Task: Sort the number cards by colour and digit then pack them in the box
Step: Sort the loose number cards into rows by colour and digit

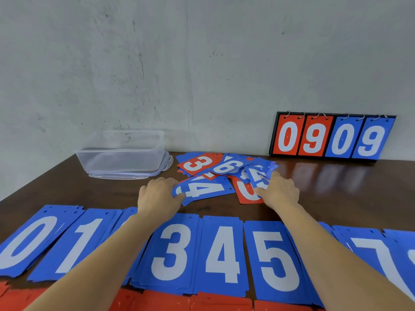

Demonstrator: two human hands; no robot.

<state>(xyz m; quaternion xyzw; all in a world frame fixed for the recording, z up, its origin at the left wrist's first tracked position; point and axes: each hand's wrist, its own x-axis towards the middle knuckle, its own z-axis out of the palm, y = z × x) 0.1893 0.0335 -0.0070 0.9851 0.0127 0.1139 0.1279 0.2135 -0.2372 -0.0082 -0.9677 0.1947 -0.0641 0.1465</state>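
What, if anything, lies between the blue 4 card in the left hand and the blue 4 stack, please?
Nothing visible: only bare table lies between the 4 card and the 4 stack, whose top is uncovered.

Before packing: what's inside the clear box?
No cards show through the box walls or open top. It stands on its lid; nothing hides its inside.
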